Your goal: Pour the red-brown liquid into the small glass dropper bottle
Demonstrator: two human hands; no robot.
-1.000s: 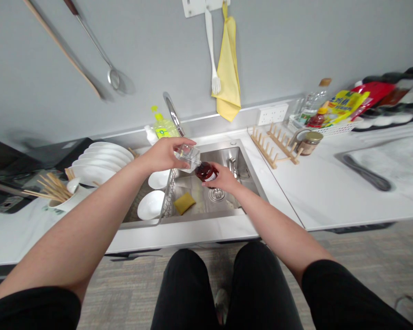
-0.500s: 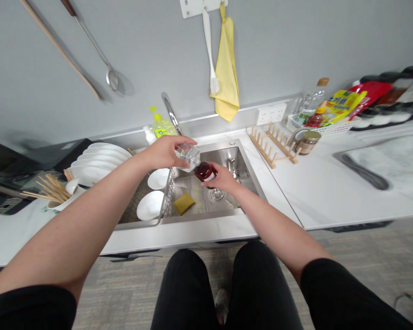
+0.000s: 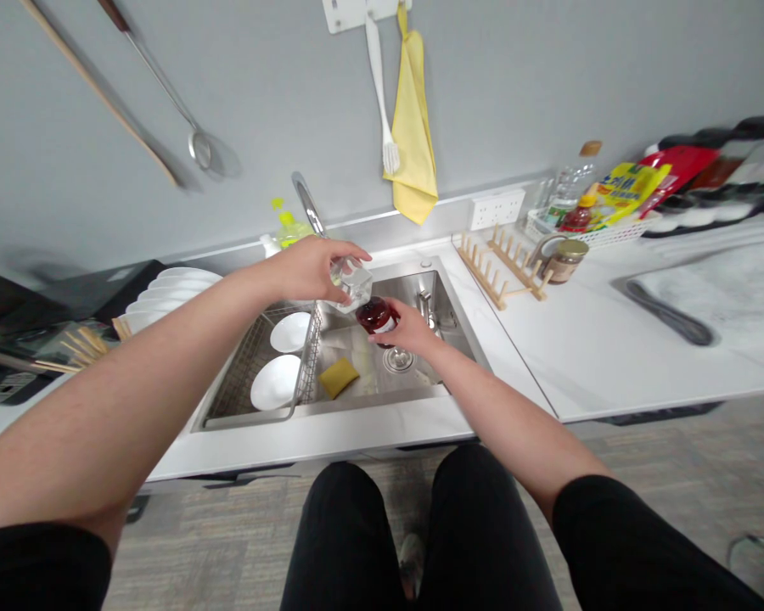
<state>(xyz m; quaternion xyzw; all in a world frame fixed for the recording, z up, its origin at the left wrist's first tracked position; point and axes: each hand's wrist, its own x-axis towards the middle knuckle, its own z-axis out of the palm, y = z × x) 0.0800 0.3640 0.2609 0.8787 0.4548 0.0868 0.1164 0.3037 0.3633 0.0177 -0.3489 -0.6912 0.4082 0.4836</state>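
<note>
Over the sink [image 3: 449, 386], my left hand [image 3: 322, 267] grips a clear, faceted glass [image 3: 355, 287] from above, tilted toward the right. Just below and to the right of it, my right hand [image 3: 407, 327] is wrapped round a dark red bottle [image 3: 375, 316] with a white label. The glass's lower end is right at the bottle's top; whether they touch I cannot tell. A yellow sponge [image 3: 338, 378] lies on the sink floor beneath, left of the drain [image 3: 399, 361].
White bowls [image 3: 276, 382] sit in a wire rack [image 3: 302, 373] on the left, with stacked plates [image 3: 178, 284] behind my left arm. The faucet [image 3: 307, 202] rises behind the sink. A wooden rack [image 3: 502, 263], a jar [image 3: 566, 260] and a white basket [image 3: 617, 236] stand on the right.
The camera view has shifted slightly. My left hand and the glass have moved a little to the right, over the bottle's top. Both hands keep their hold.
</note>
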